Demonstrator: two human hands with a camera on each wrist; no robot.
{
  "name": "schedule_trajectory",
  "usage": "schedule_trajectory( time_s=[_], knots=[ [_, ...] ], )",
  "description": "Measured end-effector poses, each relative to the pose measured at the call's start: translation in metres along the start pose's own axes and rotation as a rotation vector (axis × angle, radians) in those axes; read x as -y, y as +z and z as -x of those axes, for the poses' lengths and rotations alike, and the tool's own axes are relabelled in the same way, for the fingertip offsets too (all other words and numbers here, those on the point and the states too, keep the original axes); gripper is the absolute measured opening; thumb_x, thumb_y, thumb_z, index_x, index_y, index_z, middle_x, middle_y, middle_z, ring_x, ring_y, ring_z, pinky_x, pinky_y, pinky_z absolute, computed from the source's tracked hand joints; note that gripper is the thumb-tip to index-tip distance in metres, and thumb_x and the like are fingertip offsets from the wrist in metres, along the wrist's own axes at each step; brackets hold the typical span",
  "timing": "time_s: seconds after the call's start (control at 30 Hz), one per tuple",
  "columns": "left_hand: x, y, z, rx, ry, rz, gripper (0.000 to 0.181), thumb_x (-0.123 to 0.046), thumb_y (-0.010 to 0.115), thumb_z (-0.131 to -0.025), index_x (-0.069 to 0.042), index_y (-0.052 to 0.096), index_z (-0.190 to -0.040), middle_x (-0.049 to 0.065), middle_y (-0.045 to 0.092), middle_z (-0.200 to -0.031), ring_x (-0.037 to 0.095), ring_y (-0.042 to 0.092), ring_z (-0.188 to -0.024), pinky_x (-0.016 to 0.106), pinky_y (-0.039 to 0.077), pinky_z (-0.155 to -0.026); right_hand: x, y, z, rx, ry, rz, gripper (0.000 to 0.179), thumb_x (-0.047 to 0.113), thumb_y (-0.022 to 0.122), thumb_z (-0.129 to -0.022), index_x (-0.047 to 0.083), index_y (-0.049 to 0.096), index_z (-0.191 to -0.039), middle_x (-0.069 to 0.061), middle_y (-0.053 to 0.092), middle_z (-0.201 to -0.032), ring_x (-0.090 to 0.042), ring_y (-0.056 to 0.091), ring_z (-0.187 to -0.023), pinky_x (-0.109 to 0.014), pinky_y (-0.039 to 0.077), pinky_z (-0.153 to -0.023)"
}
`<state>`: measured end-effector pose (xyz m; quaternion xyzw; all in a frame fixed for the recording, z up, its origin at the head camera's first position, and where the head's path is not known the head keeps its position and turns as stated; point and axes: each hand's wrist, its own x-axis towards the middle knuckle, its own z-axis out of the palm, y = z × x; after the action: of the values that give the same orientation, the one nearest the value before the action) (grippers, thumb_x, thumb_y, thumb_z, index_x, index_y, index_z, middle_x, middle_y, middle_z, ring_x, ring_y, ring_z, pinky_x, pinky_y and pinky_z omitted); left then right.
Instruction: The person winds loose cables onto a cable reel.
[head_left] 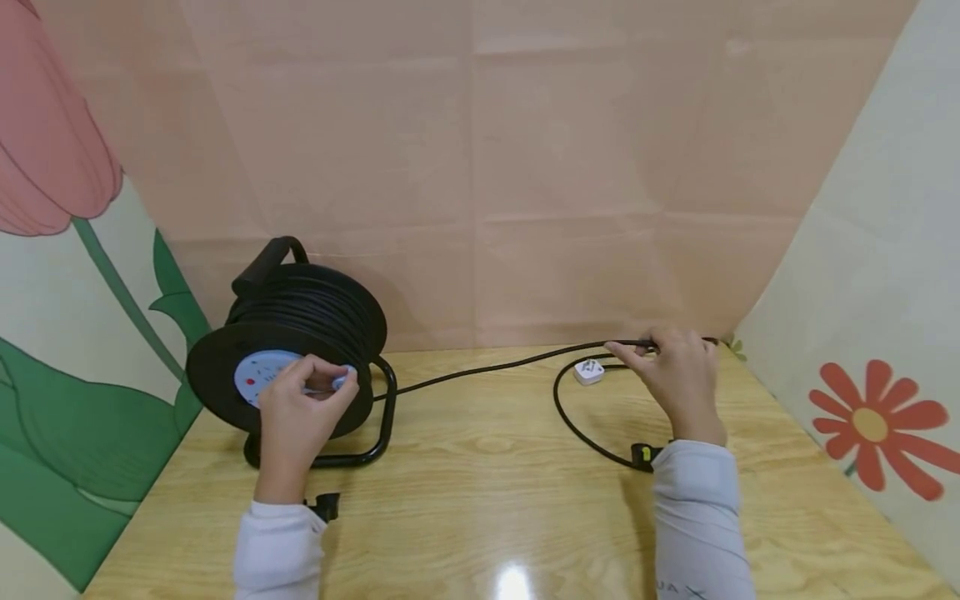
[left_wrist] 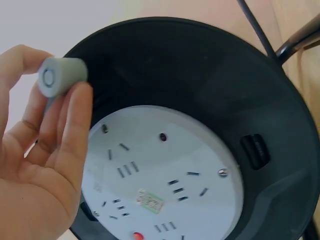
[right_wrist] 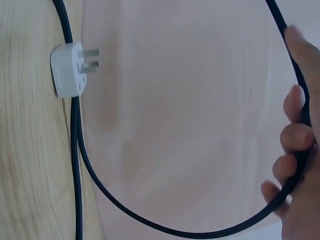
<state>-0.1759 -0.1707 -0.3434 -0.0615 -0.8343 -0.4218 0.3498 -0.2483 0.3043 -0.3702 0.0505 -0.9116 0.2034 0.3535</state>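
A black cable reel (head_left: 288,317) with a pale blue socket face (left_wrist: 165,160) stands on the left of the table. My left hand (head_left: 300,408) pinches the pale knob (left_wrist: 62,76) on the reel's rim between thumb and fingers. Black cable (head_left: 480,370) runs from the reel's drum to the right. With fingers curled round that cable, my right hand (head_left: 678,375) holds it above the table's right side. A loop of cable hangs below the right hand. The white plug (right_wrist: 67,70) lies against the cable near the back edge, its metal pins showing in the right wrist view.
The wood-grain table (head_left: 450,467) meets a pink backdrop (head_left: 525,208) at the rear. Walls with flower pictures stand on both sides. The reel's black tube frame (head_left: 388,408) rests on the table, and its carrying handle (head_left: 262,265) rises at the top.
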Motion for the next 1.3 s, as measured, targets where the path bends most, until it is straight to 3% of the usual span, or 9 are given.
schedule_trajectory(
  time_s=[0.13, 0.27, 0.37, 0.47, 0.67, 0.9, 1.13, 1.3],
  knots=[
    [-0.004, -0.002, 0.001, 0.046, -0.007, -0.058, 0.014, -0.019, 0.082, -0.083, -0.013, 0.069, -0.084, -0.003, 0.067, -0.080, 0.008, 0.063, -0.069, 0.017, 0.053, -0.061, 0.003, 0.004, -0.001, 0.006, -0.074, -0.068, 0.029, 0.037, 0.075, -0.091, 0.008, 0.068, -0.090, -0.011, 0.063, -0.087, -0.033, 0.049, -0.083, -0.057, 0.033, -0.075],
    [-0.008, -0.004, 0.001, 0.123, -0.057, -0.122, 0.017, -0.023, 0.081, -0.085, -0.012, 0.068, -0.084, -0.001, 0.069, -0.079, 0.011, 0.065, -0.069, 0.027, 0.055, -0.061, 0.004, 0.009, -0.003, -0.061, -0.170, -0.140, 0.009, 0.016, 0.070, -0.088, 0.008, 0.066, -0.090, -0.008, 0.059, -0.083, -0.028, 0.046, -0.078, -0.047, 0.032, -0.072],
    [-0.009, -0.005, 0.001, 0.200, -0.122, -0.149, 0.019, -0.027, 0.079, -0.086, -0.011, 0.070, -0.086, 0.002, 0.070, -0.080, 0.014, 0.066, -0.071, 0.033, 0.056, -0.062, 0.005, 0.013, -0.004, -0.084, -0.221, -0.167, 0.005, 0.009, 0.067, -0.084, 0.007, 0.064, -0.086, -0.007, 0.055, -0.078, -0.025, 0.043, -0.075, -0.043, 0.031, -0.071],
    [-0.008, -0.006, 0.001, 0.285, -0.184, -0.175, 0.022, -0.031, 0.077, -0.088, -0.010, 0.071, -0.088, 0.002, 0.071, -0.081, 0.015, 0.066, -0.072, 0.034, 0.056, -0.062, 0.009, 0.016, -0.004, -0.050, -0.239, -0.161, 0.006, 0.010, 0.067, -0.082, 0.011, 0.061, -0.080, -0.003, 0.052, -0.074, -0.024, 0.042, -0.074, -0.041, 0.030, -0.070],
    [-0.005, -0.009, 0.001, 0.423, -0.240, -0.227, 0.026, -0.034, 0.076, -0.089, -0.008, 0.071, -0.088, 0.001, 0.070, -0.079, 0.016, 0.062, -0.069, 0.033, 0.052, -0.060, 0.019, 0.018, 0.000, 0.066, -0.210, -0.114, 0.015, 0.019, 0.068, -0.083, 0.021, 0.056, -0.074, 0.003, 0.051, -0.074, -0.025, 0.047, -0.082, -0.047, 0.030, -0.074],
    [0.000, -0.012, -0.001, 0.517, -0.304, -0.217, 0.032, -0.037, 0.075, -0.090, -0.006, 0.073, -0.095, -0.001, 0.072, -0.082, 0.015, 0.064, -0.074, 0.035, 0.052, -0.065, 0.025, 0.023, 0.001, 0.138, -0.200, -0.130, 0.015, 0.022, 0.069, -0.086, 0.023, 0.057, -0.076, 0.004, 0.055, -0.078, -0.028, 0.050, -0.091, -0.054, 0.032, -0.081],
    [0.011, -0.015, -0.003, 0.613, -0.374, -0.223, 0.041, -0.044, 0.073, -0.091, -0.005, 0.076, -0.100, -0.002, 0.073, -0.083, 0.015, 0.064, -0.077, 0.035, 0.052, -0.067, 0.030, 0.027, 0.000, 0.176, -0.217, -0.126, 0.022, 0.028, 0.072, -0.086, 0.025, 0.054, -0.073, 0.003, 0.057, -0.080, -0.025, 0.048, -0.088, -0.046, 0.029, -0.077],
    [0.024, -0.017, -0.001, 0.677, -0.433, -0.191, 0.041, -0.042, 0.073, -0.091, -0.003, 0.076, -0.100, 0.000, 0.072, -0.080, 0.016, 0.067, -0.075, 0.037, 0.055, -0.069, 0.032, 0.028, 0.001, 0.191, -0.230, -0.123, 0.035, 0.034, 0.078, -0.085, 0.025, 0.049, -0.069, 0.007, 0.049, -0.072, -0.021, 0.043, -0.080, -0.044, 0.026, -0.076]
  ],
)
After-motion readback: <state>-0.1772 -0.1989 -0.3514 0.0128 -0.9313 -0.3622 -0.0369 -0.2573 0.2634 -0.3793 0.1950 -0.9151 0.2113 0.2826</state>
